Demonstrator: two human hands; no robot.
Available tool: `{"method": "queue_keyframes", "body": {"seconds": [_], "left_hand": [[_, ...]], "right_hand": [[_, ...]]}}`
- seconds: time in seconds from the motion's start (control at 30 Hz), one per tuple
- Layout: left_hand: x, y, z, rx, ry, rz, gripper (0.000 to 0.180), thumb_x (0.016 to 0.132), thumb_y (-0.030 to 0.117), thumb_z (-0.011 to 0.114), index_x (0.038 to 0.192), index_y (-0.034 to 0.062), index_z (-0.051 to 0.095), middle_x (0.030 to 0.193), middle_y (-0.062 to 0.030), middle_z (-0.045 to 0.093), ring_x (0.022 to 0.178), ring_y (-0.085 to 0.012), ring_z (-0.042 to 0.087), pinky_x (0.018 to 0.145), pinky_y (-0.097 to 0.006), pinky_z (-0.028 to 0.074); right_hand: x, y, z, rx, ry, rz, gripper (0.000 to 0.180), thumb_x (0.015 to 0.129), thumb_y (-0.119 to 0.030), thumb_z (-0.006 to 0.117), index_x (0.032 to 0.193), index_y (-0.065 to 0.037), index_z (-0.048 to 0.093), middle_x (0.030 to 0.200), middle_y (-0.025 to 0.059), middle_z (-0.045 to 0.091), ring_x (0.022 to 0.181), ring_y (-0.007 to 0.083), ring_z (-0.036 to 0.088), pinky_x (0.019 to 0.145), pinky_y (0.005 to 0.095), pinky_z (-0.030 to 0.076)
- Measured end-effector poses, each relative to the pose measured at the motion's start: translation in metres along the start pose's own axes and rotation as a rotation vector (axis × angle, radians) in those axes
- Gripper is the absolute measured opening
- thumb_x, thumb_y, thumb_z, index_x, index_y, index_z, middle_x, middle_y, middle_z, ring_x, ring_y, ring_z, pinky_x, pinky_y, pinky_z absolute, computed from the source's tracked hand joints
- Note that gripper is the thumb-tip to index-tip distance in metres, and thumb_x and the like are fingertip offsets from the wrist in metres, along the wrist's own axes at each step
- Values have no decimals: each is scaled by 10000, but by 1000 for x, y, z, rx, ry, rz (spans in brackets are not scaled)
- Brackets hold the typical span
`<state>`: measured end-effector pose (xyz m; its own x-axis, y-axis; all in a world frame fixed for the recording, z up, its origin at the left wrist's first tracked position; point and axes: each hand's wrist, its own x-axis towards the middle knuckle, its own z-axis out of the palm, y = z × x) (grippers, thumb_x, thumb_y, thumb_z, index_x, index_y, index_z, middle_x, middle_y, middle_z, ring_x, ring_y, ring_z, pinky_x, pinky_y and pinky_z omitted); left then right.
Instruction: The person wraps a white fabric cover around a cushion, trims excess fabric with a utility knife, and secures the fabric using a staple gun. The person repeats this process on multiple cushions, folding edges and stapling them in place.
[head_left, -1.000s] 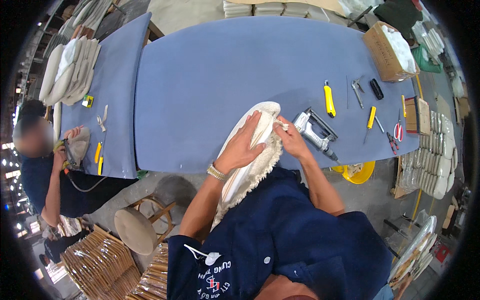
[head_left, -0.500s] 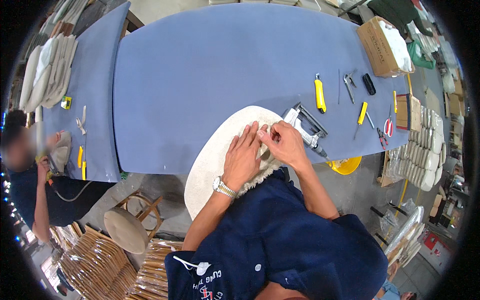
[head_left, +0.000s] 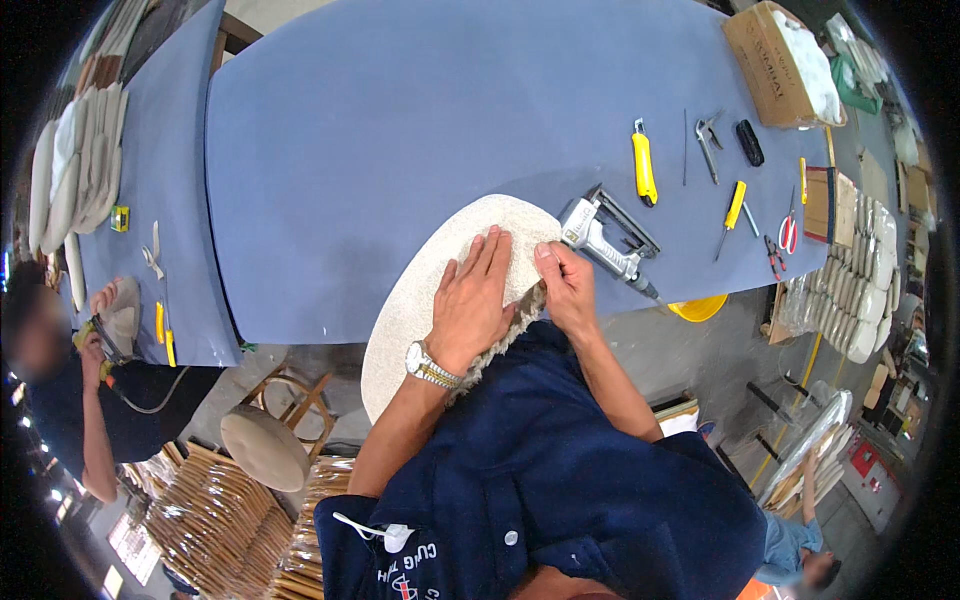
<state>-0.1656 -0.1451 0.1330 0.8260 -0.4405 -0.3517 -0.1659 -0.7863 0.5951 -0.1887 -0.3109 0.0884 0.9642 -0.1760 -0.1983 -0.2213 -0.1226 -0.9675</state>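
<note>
A cream, rounded upholstery piece (head_left: 405, 310) lies at the front edge of the blue table, partly over it and against my body. My left hand (head_left: 468, 305) rests flat on its top, fingers stretched out and fairly close together. At the piece's right side, my right hand (head_left: 568, 287) is closed in a pinch on the fabric edge. Between my hands and my shirt the piece's fuzzy, ragged edge (head_left: 497, 350) shows. Just right of my right hand lies a silver staple gun (head_left: 605, 240) with its hose fitting toward me.
On the blue table (head_left: 400, 120) lie a yellow cutter (head_left: 642, 165), a yellow screwdriver (head_left: 735, 205), pliers (head_left: 775, 257) and red-handled scissors (head_left: 789, 232). A cardboard box (head_left: 770, 70) stands at the far right corner. Left, another person (head_left: 90, 390) works with a tool.
My right hand has moved from beside my left fingers, slightly right and down, to the fabric edge. My left hand stays flat. More of the piece's surface shows between the hands.
</note>
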Motion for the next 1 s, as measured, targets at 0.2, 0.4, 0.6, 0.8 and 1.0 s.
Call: {"method": "queue_keyframes", "body": {"seconds": [0.2, 0.4, 0.6, 0.8, 1.0], "left_hand": [[8, -5, -15, -54, -25, 113, 913, 763, 42, 710, 1600, 53, 344, 1664, -164, 349, 1522, -376, 352, 1200, -507, 364], [10, -18, -22, -166, 65, 198, 852, 745, -28, 655, 1561, 47, 424, 1591, -198, 451, 1481, -363, 422, 1223, -431, 365], [13, -27, -22, -171, 75, 192, 938, 688, -63, 700, 1573, 96, 430, 1616, -145, 439, 1488, -363, 414, 1179, -452, 403], [20, -28, -29, -187, 49, 242, 889, 692, -86, 645, 1548, 86, 474, 1598, -140, 467, 1495, -355, 408, 1196, -454, 391], [18, -29, -25, -212, 103, 276, 847, 691, -113, 615, 1511, 86, 531, 1561, -149, 511, 1488, -355, 420, 1187, -439, 415]], "right_hand": [[-4, 9, 4, 212, 1, 50, 352, 1062, -220, 595, 800, 16, 599, 717, -5, 522, 679, 87, 460, 614, 285, 384], [-10, 6, 22, 430, 10, 240, 338, 1061, -241, 605, 824, -3, 646, 707, -42, 530, 678, 56, 481, 621, 248, 403], [-6, 13, 30, 527, -48, 246, 328, 1078, -291, 574, 931, -37, 719, 783, -71, 580, 695, 24, 465, 615, 222, 376], [2, 21, 28, 506, -172, 113, 365, 1085, -298, 557, 885, -3, 636, 762, -20, 513, 704, 73, 488, 635, 269, 419], [5, 23, 30, 598, -205, 114, 355, 1078, -297, 575, 866, -17, 629, 758, -36, 501, 708, 76, 477, 646, 279, 409]]}}
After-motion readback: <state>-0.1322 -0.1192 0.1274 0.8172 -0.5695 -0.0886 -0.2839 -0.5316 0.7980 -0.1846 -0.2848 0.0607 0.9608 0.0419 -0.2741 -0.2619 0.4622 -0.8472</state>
